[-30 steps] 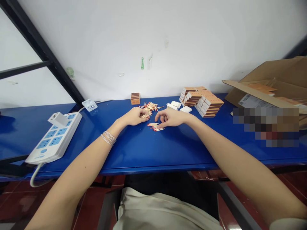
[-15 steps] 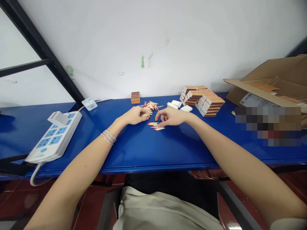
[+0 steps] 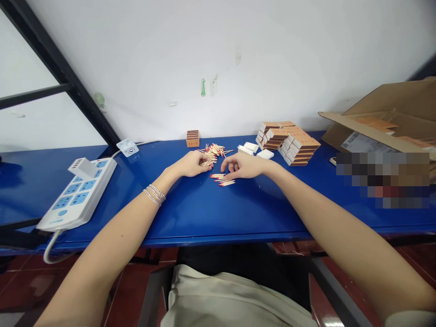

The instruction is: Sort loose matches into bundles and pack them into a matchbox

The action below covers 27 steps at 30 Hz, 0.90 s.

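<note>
Blue bench top (image 3: 190, 218) against a white wall carries a loose heap of wooden matchsticks (image 3: 214, 153), lying every which way. The left hand (image 3: 192, 164) rests at the heap's left edge, its fingers (image 3: 204, 157) curled and nearly closed against the sticks; whether they grip any, I cannot tell. The right hand (image 3: 245, 165) sits just right of the heap, its fingers (image 3: 229, 168) spread open and empty, tips just above a short row of red-tipped matches (image 3: 222, 180). That row lies just below the heap, its sticks side by side, long axes nearly level, heads toward the left hand. Behind the heap stands an orange matchbox (image 3: 192, 139); right of it lie white matchbox trays (image 3: 247, 148) and stacked matchboxes (image 3: 299, 147), then an open cardboard box (image 3: 381, 116). Well left sits a white power strip (image 3: 80, 193).
</note>
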Each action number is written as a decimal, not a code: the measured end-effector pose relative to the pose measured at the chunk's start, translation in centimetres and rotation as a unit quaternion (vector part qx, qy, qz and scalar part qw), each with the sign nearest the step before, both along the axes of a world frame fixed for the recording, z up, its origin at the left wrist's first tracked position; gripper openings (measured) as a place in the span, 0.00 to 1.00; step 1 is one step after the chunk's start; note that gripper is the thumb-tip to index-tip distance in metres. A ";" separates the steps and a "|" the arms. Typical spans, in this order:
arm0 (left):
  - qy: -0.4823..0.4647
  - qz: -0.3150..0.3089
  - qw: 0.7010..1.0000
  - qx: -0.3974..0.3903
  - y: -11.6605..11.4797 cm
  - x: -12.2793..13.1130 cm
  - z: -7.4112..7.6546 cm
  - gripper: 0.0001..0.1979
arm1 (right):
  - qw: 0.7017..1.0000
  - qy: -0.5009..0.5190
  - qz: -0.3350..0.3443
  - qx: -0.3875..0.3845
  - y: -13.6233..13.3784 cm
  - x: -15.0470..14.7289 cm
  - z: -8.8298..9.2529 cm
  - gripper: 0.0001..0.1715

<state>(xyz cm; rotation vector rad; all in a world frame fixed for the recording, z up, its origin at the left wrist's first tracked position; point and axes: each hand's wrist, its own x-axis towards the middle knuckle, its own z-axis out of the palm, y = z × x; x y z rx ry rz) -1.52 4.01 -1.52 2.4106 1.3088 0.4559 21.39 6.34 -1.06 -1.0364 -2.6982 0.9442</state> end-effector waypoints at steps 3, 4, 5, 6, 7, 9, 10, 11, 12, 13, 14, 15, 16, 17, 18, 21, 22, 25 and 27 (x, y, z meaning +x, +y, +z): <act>0.002 0.000 1.000 0.001 -0.1 0.1 0.1 0.11 | 1.000 0.000 0.001 0.006 0.1 -0.1 -0.1 0.28; 0.003 0.000 1.000 0.002 -0.1 0.1 0.1 0.11 | 1.000 0.000 0.003 0.009 0.1 -0.1 -0.2 0.28; 0.005 0.000 1.000 0.002 -0.1 0.1 0.1 0.11 | 1.000 0.001 0.005 0.010 0.2 -0.1 -0.3 0.28; 0.005 0.000 1.000 0.004 -0.1 0.1 0.1 0.11 | 1.000 0.000 0.008 0.011 0.3 0.0 -0.3 0.28; 0.005 -0.001 1.000 0.005 -0.1 0.1 0.1 0.11 | 1.000 0.000 0.009 0.011 0.3 0.0 -0.4 0.28; 0.002 -0.006 1.000 0.007 -0.1 0.1 0.1 0.10 | 1.000 0.001 0.008 0.009 0.4 0.0 -0.5 0.29; 0.001 -0.007 1.000 0.007 -0.1 0.1 0.1 0.10 | 1.000 0.001 0.009 0.007 0.4 0.0 -0.5 0.29; 0.000 -0.007 1.000 0.005 -0.1 0.0 0.0 0.10 | 1.000 0.002 0.009 0.005 0.5 0.0 -0.5 0.29; 0.000 -0.006 1.000 0.004 -0.1 0.0 0.0 0.10 | 1.000 0.004 0.010 0.003 0.5 0.1 -0.5 0.29; -0.001 -0.004 1.000 0.002 -0.1 0.0 0.0 0.10 | 1.000 0.006 0.011 0.001 0.5 0.1 -0.5 0.29; -0.003 -0.003 1.000 0.001 0.0 0.0 0.0 0.10 | 1.000 0.009 0.012 0.000 0.5 0.1 -0.5 0.29; -0.005 -0.004 1.000 0.000 0.0 0.0 0.0 0.10 | 1.000 0.011 0.014 -0.002 0.5 0.1 -0.5 0.29; -0.008 -0.006 1.000 0.000 0.0 0.0 -0.1 0.11 | 1.000 0.012 0.016 -0.004 0.5 0.1 -0.5 0.29; -0.009 -0.008 1.000 0.000 0.0 0.0 -0.1 0.11 | 1.000 0.012 0.018 -0.007 0.5 0.2 -0.5 0.30; -0.009 -0.009 1.000 0.000 0.0 0.0 -0.1 0.11 | 1.000 0.011 0.020 -0.010 0.4 0.2 -0.4 0.30; -0.008 -0.008 1.000 0.000 0.1 -0.1 -0.2 0.11 | 1.000 0.009 0.015 -0.005 0.3 0.2 -0.3 0.29; -0.008 -0.008 1.000 0.000 0.1 -0.1 -0.2 0.11 | 1.000 0.011 0.011 0.000 0.3 0.1 -0.3 0.28; -0.011 -0.010 1.000 0.001 0.2 -0.1 -0.3 0.10 | 1.000 0.015 -0.001 0.014 0.1 -0.1 -0.4 0.26; -0.009 -0.009 1.000 0.000 0.2 -0.1 -0.3 0.11 | 1.000 0.015 -0.005 0.016 0.1 -0.2 -0.4 0.26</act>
